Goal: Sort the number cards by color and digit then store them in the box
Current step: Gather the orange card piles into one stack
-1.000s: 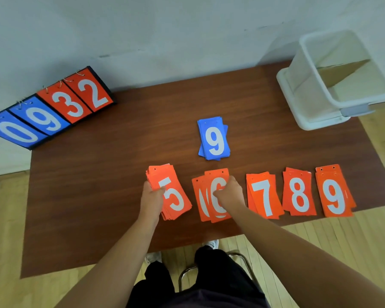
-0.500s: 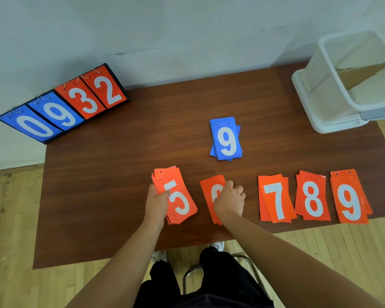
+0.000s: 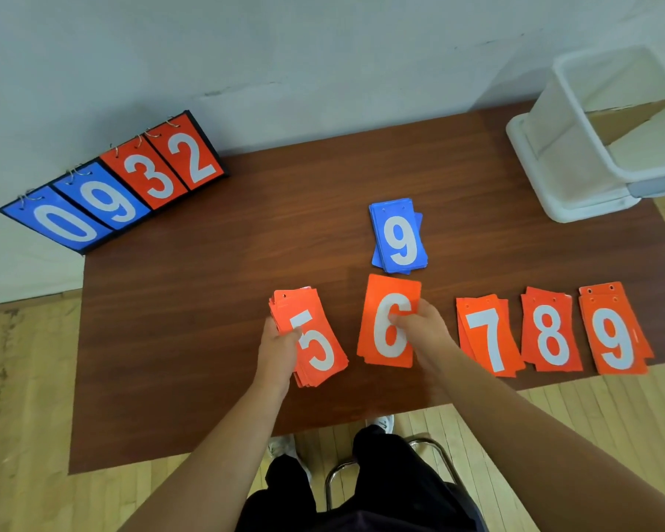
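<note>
Head view, nearest first: surface, room?
– Wood floor (image 3: pixel 24 378); brown table (image 3: pixel 208 320); white wall (image 3: pixel 285 51) beyond.
– Hands?
– Left hand (image 3: pixel 275 347) grips orange 5 stack (image 3: pixel 315 339); right hand (image 3: pixel 425 332) pinches orange 6 card (image 3: pixel 384 324). Orange 7 pile (image 3: pixel 488 339), 8 pile (image 3: pixel 549 335), 9 pile (image 3: pixel 613 335) rightward; blue 9 pile (image 3: pixel 399 236) farther; box (image 3: pixel 576 147) far right, scoreboard (image 3: pixel 112 186) far left.

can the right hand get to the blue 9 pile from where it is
Probably yes for reach: the blue 9 pile lies just beyond the right hand, with nothing blocking the way. But that hand grips the orange 6 cards, so it would likely have to set them down first.
</note>
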The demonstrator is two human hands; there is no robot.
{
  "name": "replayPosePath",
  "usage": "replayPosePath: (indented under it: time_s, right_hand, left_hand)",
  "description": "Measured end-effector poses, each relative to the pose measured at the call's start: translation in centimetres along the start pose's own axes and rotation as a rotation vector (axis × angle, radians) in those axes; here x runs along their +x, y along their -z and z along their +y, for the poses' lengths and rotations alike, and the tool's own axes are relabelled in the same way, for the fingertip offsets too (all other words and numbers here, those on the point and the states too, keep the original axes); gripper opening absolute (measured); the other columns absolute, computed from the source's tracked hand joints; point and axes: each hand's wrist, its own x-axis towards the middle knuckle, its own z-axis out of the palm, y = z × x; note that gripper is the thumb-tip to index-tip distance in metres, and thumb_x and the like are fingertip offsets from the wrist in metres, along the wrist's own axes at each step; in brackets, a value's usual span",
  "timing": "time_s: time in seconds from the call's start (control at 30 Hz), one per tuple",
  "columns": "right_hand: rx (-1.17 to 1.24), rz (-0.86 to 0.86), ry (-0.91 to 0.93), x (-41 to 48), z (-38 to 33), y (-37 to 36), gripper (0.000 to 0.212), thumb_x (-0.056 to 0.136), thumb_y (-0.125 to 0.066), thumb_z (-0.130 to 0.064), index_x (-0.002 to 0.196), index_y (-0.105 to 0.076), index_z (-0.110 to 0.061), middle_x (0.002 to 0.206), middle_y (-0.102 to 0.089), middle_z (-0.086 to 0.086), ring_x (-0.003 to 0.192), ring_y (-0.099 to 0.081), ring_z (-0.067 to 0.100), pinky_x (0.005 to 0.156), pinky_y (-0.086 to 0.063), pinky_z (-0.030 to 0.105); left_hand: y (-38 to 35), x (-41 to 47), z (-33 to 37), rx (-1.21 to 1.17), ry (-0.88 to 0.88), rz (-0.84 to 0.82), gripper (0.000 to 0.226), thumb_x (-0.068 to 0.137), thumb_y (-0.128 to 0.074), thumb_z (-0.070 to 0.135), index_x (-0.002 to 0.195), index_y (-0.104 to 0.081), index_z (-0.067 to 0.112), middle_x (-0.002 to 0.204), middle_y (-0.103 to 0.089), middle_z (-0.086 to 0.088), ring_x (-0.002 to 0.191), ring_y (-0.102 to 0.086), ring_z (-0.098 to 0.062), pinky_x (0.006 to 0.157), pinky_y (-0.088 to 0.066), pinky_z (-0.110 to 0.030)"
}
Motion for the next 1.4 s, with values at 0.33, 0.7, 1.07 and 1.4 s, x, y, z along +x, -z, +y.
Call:
replayPosePath:
  time_s: [0.33,0.7,1.07,1.4]
  right_hand:
    - [-0.45,0.028,0.232,-2.7,-3.4,0.3,0.054,0.094,-0.061,-0.034,0.141,-0.043,-0.014,0.136,-0.055,0.004,0.121,-0.056,0.024,0.091,-0.049,0.034]
    - [-0.791,0.474,0.126,1.4,2.2,11.4,0.068,0.089,-0.064,-0.045,0.136,-0.039,-0.001,0.138,-0.041,0.022,0.129,-0.039,0.038,0.106,-0.036,0.044]
    - [-0.876,0.448,-0.007,3.4,3.2,10.8,0.078,0.077,-0.076,-0.046,0.134,-0.038,-0.009,0.138,-0.043,0.016,0.13,-0.04,0.035,0.106,-0.034,0.043]
    - [-0.228,0.201,0.117,3.2,0.5,12.5,0.036,0.096,-0.054,-0.018,0.131,-0.048,-0.011,0.127,-0.059,0.009,0.117,-0.058,0.03,0.093,-0.05,0.043]
  left_hand:
    - [-6.5,-2.6,4.1,-0.122,-0.118,-0.364,0.03,0.1,-0.057,0.025,0.127,-0.052,0.034,0.123,-0.068,-0.002,0.109,-0.068,-0.026,0.096,-0.054,-0.051]
    - [-13.7,-3.5,3.7,0.046,-0.193,-0.413,0.042,0.094,-0.066,0.019,0.13,-0.05,0.034,0.121,-0.069,0.002,0.105,-0.07,-0.02,0.092,-0.057,-0.047]
    - [-15.0,-3.2,2.7,0.112,-0.139,-0.294,0.04,0.095,-0.065,0.027,0.131,-0.049,0.033,0.121,-0.066,0.003,0.106,-0.067,-0.021,0.093,-0.056,-0.047]
    - [-15.0,-2.7,3.6,0.161,-0.108,-0.106,0.05,0.098,-0.061,0.023,0.144,-0.041,0.022,0.134,-0.059,-0.003,0.117,-0.062,-0.027,0.094,-0.055,-0.047]
